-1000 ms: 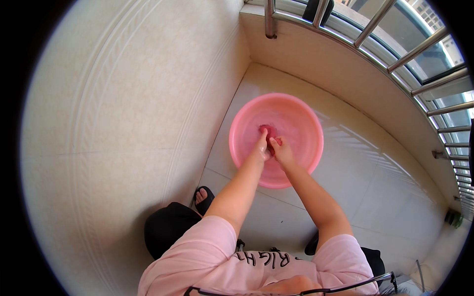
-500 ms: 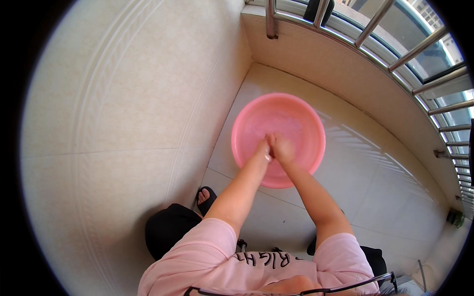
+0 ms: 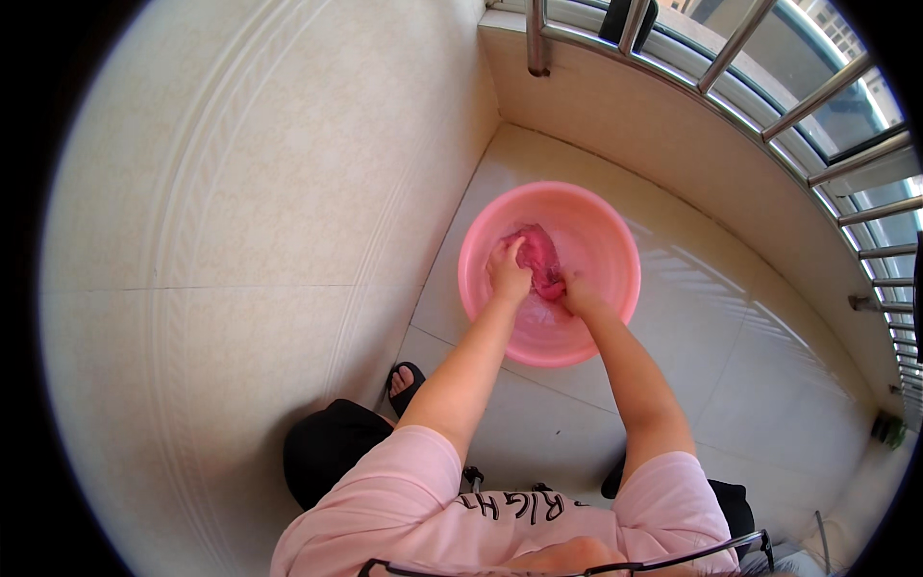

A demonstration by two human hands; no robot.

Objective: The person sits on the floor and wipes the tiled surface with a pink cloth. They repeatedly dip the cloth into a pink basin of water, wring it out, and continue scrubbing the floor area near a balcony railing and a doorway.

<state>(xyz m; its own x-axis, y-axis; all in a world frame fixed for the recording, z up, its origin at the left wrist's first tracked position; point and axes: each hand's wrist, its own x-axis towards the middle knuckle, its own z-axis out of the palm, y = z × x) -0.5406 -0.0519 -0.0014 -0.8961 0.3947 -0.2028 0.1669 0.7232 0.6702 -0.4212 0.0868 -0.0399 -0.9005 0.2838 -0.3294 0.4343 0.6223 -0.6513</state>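
Observation:
A round pink basin point(image 3: 619, 226) with water in it stands on the floor in front of me. Inside it, a wet, dark pink cloth point(image 3: 540, 252) stretches between my two hands. My left hand point(image 3: 509, 270) grips the cloth at its left side, thumb and fingers around its edge. At the lower right end, my right hand point(image 3: 580, 293) is closed on the cloth, its fingertips partly hidden. What kind of cloth it is cannot be made out.
A beige tiled wall point(image 3: 260, 192) rises close on the left. Beyond the basin runs a low ledge point(image 3: 615, 115) topped by metal window bars point(image 3: 735, 43). My sandalled foot point(image 3: 404, 387) rests on the pale tiled floor point(image 3: 524, 409) at the near left.
My hands were pressed together over the basin with no cloth showing. Now they are apart, and the dark pink cloth shows between them.

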